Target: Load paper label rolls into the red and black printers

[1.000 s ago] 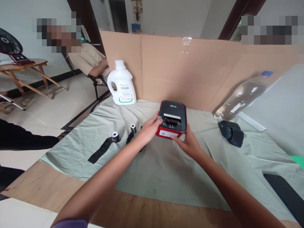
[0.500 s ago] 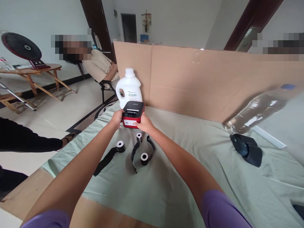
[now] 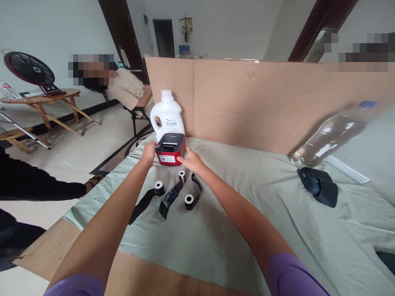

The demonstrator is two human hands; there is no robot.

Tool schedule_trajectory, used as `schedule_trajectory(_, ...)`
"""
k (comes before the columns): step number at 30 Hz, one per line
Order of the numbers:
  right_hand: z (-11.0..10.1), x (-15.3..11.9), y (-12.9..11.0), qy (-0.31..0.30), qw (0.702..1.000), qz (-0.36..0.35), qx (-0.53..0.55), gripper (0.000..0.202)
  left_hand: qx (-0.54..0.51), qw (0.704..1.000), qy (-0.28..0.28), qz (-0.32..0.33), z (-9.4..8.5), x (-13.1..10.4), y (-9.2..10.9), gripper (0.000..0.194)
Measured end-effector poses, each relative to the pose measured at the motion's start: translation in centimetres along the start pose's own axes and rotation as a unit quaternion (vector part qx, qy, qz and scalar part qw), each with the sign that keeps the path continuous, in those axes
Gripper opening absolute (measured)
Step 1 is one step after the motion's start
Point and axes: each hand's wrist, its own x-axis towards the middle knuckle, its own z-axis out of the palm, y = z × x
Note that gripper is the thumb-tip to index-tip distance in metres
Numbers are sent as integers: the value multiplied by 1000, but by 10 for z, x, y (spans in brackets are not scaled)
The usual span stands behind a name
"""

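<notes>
A red and black label printer (image 3: 170, 149) rests on the green cloth with its labelled front towards me. My left hand (image 3: 149, 153) grips its left side, the fingers mostly hidden behind it. At the right front corner, my right hand (image 3: 191, 160) holds the other side, thumb on the front face. Just behind the printer stands a white detergent jug (image 3: 167, 113). Nearer me lie three small rolls with black strips trailing off them: a left roll (image 3: 159, 188), a middle roll (image 3: 182, 176) and a right roll (image 3: 189, 202).
An upright cardboard sheet (image 3: 234, 102) borders the back of the cloth-covered table (image 3: 222, 230). On the right, a large clear bottle (image 3: 333, 133) leans near a black object (image 3: 319, 187). A seated person (image 3: 131, 88) and a fan (image 3: 29, 70) on a wooden table are at the left.
The printer has come down slightly and left, onto the cloth, with both hands at its sides. The middle roll's black strip has swung left and now lies flatter. The view has shifted a little.
</notes>
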Motion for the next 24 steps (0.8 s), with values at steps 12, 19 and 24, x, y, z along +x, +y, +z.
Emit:
schedule_trajectory(12, -257, -328, 119, 370, 867, 210, -259, 42, 247, 737, -496, 388, 96, -300, -20, 56)
schedule_trajectory(19, -343, -322, 133, 438, 745, 384, -326, 95, 313, 610, -585, 433, 128, -355, -62, 70)
schedule_trajectory(24, -384, -265, 133, 351, 763, 411, -355, 89, 331, 595, -589, 435, 114, -364, -69, 72)
